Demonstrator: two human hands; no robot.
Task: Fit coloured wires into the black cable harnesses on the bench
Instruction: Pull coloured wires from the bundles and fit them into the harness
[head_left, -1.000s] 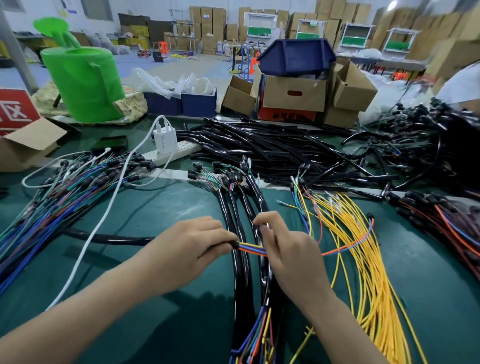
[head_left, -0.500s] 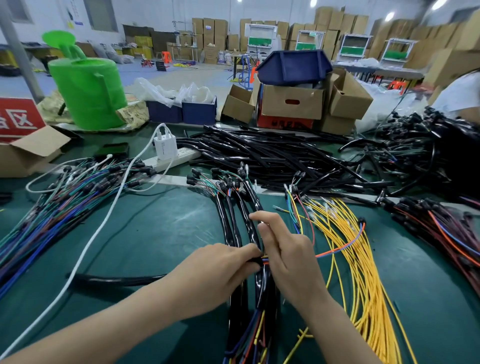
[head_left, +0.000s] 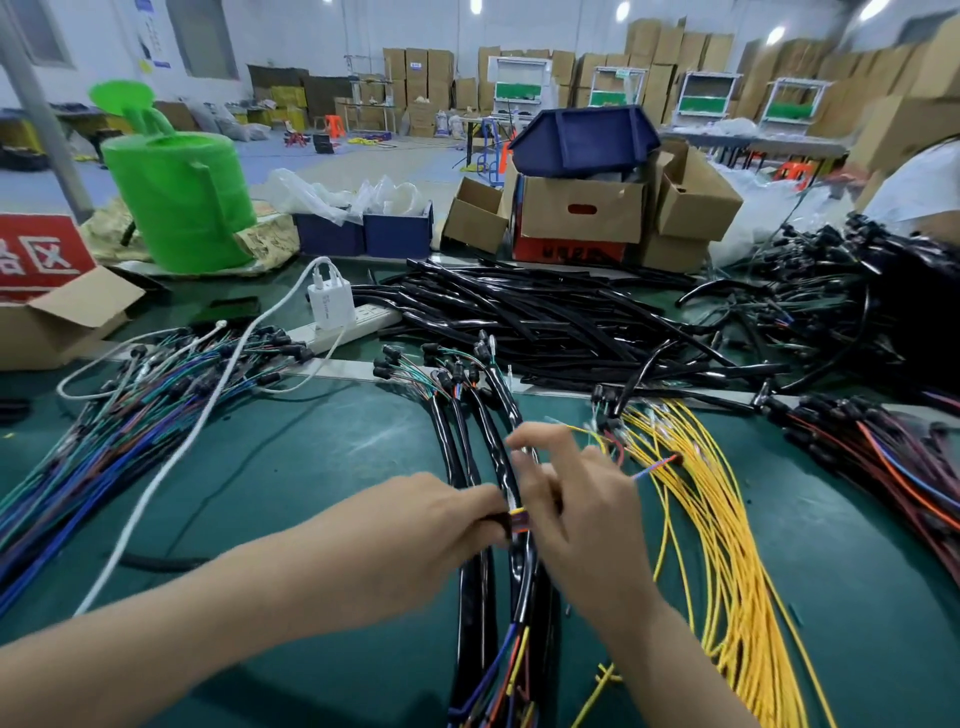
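Left fingers (head_left: 475, 512) pinch harness (head_left: 496, 521) mouth, right fingers (head_left: 543, 501) pinch wires (head_left: 521, 514) just right of it, lying crosswise, aimed in.

harnesses (head_left: 498, 467) mid-bench, loose wires (head_left: 727, 545) right, wire bundle (head_left: 104, 441) left

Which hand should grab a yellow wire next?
The right hand, probably, once it lets go of the coloured wires. The yellow wires lie just beside it, while the left hand sits farther away and pinches the black harness end.
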